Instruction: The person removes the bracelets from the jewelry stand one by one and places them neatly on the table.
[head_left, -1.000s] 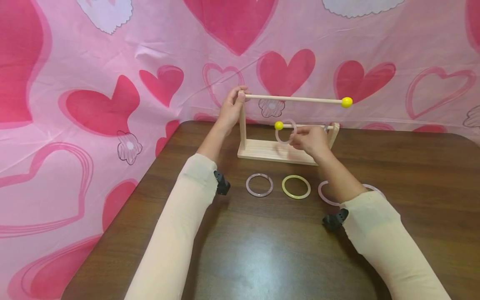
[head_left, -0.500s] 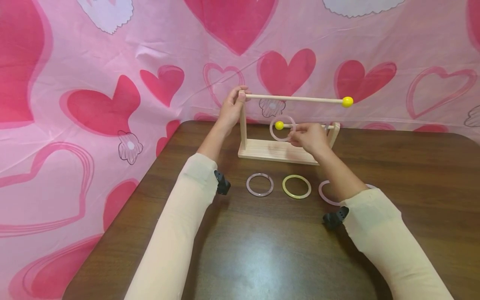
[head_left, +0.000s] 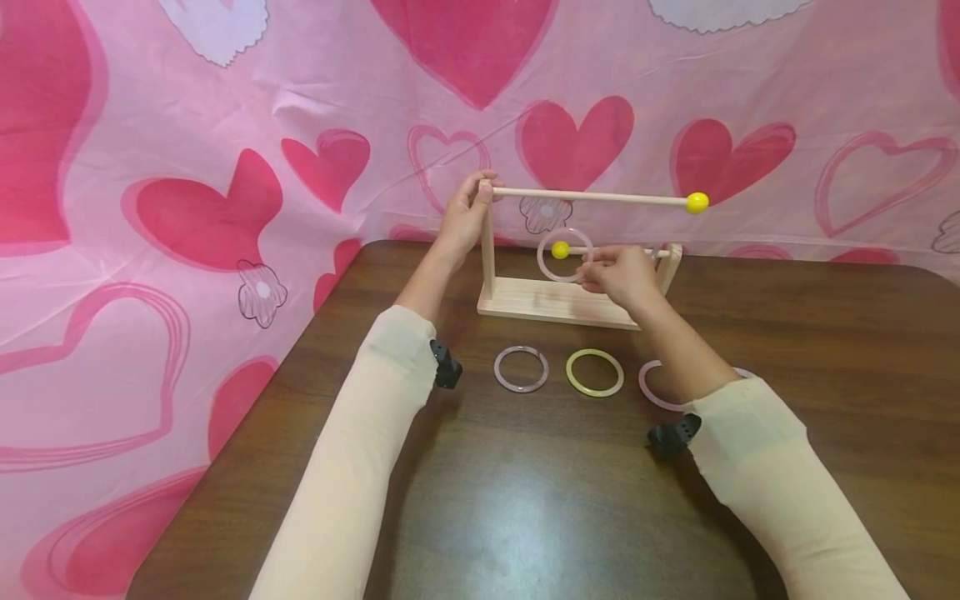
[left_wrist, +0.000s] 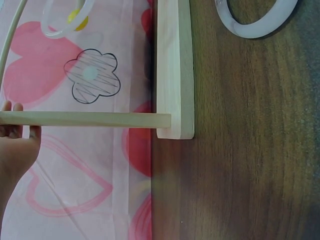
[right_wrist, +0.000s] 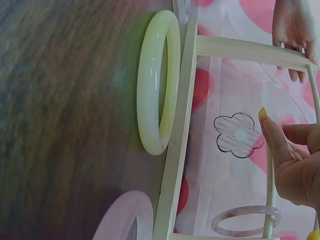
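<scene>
My left hand (head_left: 465, 212) grips the top of the left post (head_left: 487, 250) of a wooden bangle stand (head_left: 555, 303). My right hand (head_left: 626, 275) pinches a pale pink bangle (head_left: 539, 257) between thumb and fingers, upright at the lower rod's yellow ball end (head_left: 560, 250). From the head view the ball shows inside the bangle's opening; whether the rod passes through it, I cannot tell. Farther along that rod hangs another bangle (right_wrist: 218, 220), near the right post (head_left: 670, 268). The upper rod (head_left: 592, 197) carries no bangle.
Lying in a row on the brown table (head_left: 480, 483) before the stand are a purplish bangle (head_left: 497, 369), a yellow bangle (head_left: 569, 372) and a pink bangle (head_left: 647, 387). My right forearm partly covers another bangle (head_left: 745, 372). Behind stands a pink heart-patterned cloth (head_left: 420, 75).
The pinched bangle has shifted slightly left and up at the lower rod's ball end, and it faces the head camera more fully. My left hand has stayed on the post.
</scene>
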